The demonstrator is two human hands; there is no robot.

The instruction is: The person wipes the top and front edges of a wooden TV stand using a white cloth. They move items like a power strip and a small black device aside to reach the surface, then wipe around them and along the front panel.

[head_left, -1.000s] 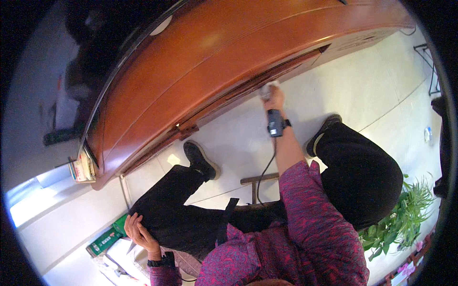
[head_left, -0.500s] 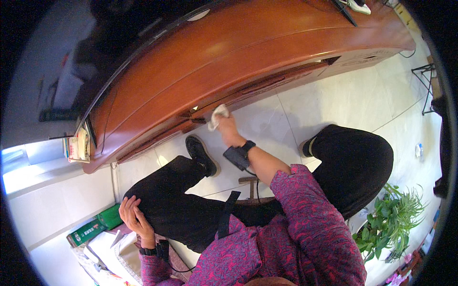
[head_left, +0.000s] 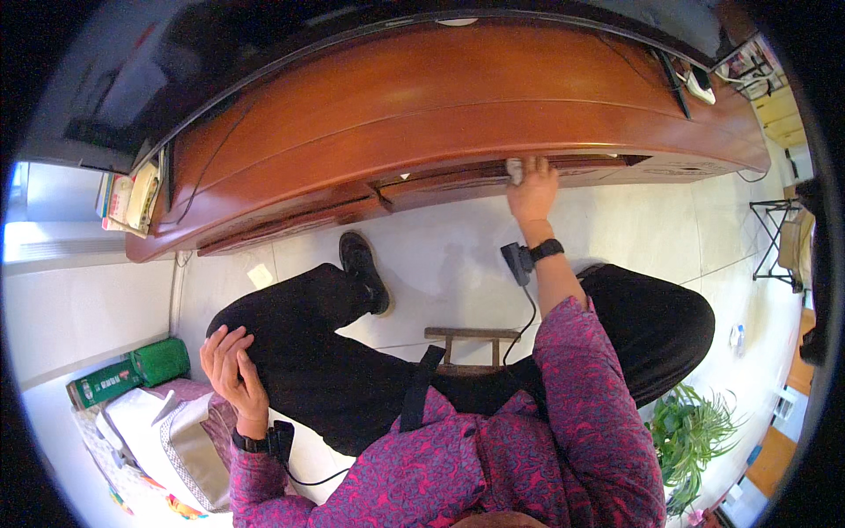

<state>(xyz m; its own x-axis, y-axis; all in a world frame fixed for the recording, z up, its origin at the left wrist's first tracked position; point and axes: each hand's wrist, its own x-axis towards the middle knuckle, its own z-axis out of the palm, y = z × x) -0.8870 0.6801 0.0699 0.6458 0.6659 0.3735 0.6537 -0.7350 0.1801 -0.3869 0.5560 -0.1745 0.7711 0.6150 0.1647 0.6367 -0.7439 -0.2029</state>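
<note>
My right hand [head_left: 534,194] grips a crumpled white cloth [head_left: 516,172] against the recessed front [head_left: 440,176] of a curved reddish-brown wooden cabinet [head_left: 422,88], with a black device and cord at the wrist. My left hand [head_left: 227,370] lies open on my left knee, holding nothing, with a similar black device at its wrist. I sit low on a small wooden stool [head_left: 471,335], legs bent apart in black trousers, facing the cabinet.
A dark screen [head_left: 132,75] spans the cabinet top, with books [head_left: 128,198] at its left end and a white object [head_left: 700,86] at its right. Green boxes and white bags [head_left: 167,440] lie at lower left. A plant [head_left: 687,440] and folding metal frame [head_left: 770,242] are at right.
My right hand with the cloth swept left along the cabinet front, then moved back rightward. The view has turned, so the cabinet now lies more level. My left hand stays on the knee.
</note>
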